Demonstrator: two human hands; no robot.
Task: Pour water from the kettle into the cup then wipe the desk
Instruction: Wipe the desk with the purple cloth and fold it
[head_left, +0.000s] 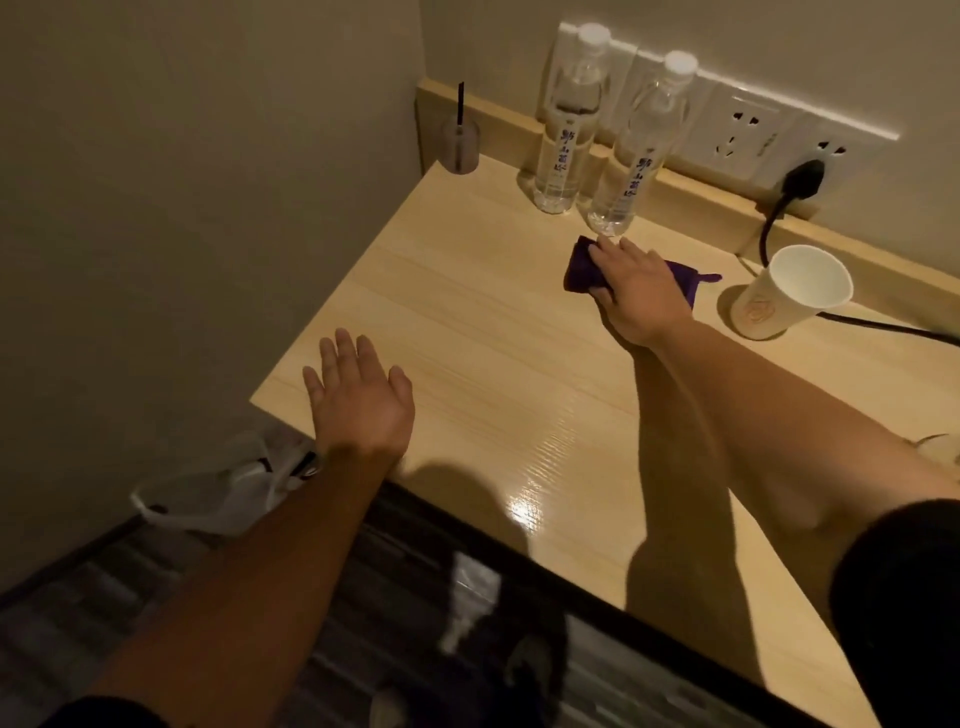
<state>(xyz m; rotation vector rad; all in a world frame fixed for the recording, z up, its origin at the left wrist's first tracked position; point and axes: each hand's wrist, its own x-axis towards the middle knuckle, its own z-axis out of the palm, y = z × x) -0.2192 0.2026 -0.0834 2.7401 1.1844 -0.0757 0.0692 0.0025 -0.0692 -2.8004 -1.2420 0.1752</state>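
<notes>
A purple cloth (581, 270) lies on the light wooden desk (467, 322), near the back. My right hand (639, 291) presses flat on the cloth, just in front of the nearer water bottle. A white paper cup (795, 293) stands upright to the right of that hand, apart from it. My left hand (358, 395) hovers open, palm down, over the desk's front left corner and holds nothing. The kettle is out of view; only a black cord (878, 325) runs off to the right behind the cup.
Two clear water bottles (563, 130) (636, 156) stand at the back by a wall socket strip with a black plug (802, 179). A small diffuser jar (460, 145) sits in the back left corner. A white plastic bag (218, 488) lies on the floor left of the desk.
</notes>
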